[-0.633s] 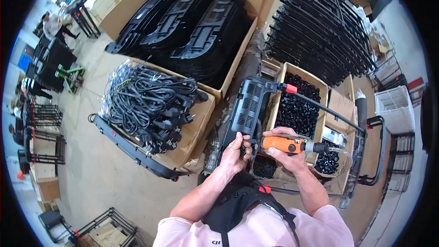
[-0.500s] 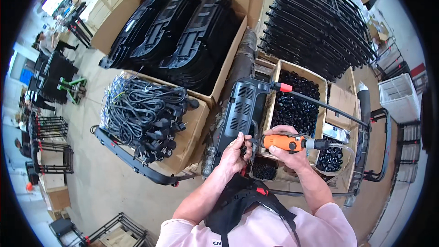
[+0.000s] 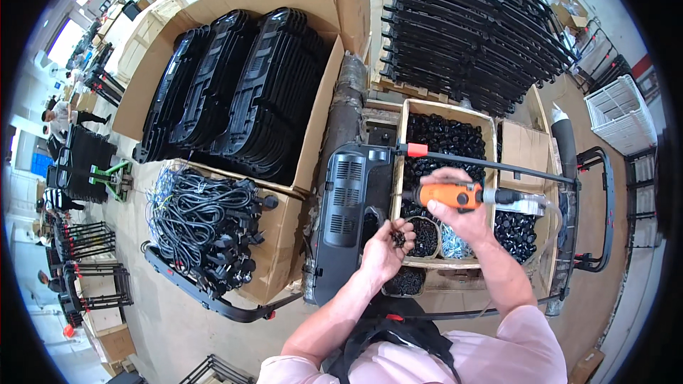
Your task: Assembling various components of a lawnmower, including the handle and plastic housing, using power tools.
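Note:
My right hand point(image 3: 466, 220) is wrapped round an orange power screwdriver point(image 3: 445, 198), whose tip points left, with a hose on its right end. My left hand point(image 3: 388, 250) is turned palm up with fingers curled, cupping a cluster of small black screws point(image 3: 398, 240). It is by the right edge of a long black plastic cover point(image 3: 345, 206) with vent slots. The driver's tip is apart from the left hand, up and to its right. A black frame bar point(image 3: 491, 162) with a red end piece runs right from the cover's upper end.
Beyond the bar, a wooden bin point(image 3: 405, 117) holds black parts, with small screws nearer me. Cables with plugs point(image 3: 206, 227) lie on a carton at left. Behind them a large carton point(image 3: 324, 99) holds stacked black covers. Black frames point(image 3: 469, 35) are piled at the back right.
The driver has moved away from my left hand, up and to the right. My left hand has opened out from a pinch near the tip, showing the screws. The view has shifted.

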A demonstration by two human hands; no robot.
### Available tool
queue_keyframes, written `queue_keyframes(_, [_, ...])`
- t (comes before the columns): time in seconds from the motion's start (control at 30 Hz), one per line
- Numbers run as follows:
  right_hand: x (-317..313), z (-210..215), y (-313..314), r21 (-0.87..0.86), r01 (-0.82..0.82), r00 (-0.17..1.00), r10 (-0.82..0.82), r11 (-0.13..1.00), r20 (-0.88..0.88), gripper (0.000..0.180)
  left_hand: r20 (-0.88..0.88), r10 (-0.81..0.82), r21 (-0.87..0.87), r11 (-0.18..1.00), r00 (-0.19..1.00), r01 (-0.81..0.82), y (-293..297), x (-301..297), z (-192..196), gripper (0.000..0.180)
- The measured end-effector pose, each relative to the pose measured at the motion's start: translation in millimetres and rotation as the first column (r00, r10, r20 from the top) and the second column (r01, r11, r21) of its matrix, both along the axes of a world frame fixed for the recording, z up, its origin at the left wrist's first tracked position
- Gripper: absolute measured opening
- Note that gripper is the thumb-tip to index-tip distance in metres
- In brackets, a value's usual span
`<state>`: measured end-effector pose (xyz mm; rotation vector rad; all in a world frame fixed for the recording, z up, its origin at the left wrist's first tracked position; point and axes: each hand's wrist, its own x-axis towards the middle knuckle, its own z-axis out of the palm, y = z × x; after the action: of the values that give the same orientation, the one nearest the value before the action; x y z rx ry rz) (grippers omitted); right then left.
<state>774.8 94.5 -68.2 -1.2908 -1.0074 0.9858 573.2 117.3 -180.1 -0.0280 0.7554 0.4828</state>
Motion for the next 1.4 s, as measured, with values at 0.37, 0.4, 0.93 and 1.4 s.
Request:
queue_keyframes(0.37, [41,-12,110,-0.013,-0.008,0.96,0.011,1.0,0.278,0.049,-0.049,-0.06,-0.011,0.998,0.997,0.06,-16,-2,-20,0.029])
queue_keyframes(0.4, [41,-14,115,-0.045,-0.032,0.951,0.044,0.998,0.307,0.051,-0.044,-0.053,-0.063,0.997,0.998,0.05,-14,-1,-19,0.029])
queue_keyframes(0.93, [28,-19,153,-0.119,-0.142,0.797,0.185,0.983,0.575,0.034,0.075,-0.088,0.227,0.972,0.993,0.069,21,3,-29,0.036])
queue_keyframes(1.4, [32,-28,154,-0.137,-0.129,0.844,0.181,0.982,0.504,0.044,-0.029,0.082,0.12,0.99,0.996,-0.078,73,27,-30,0.026])
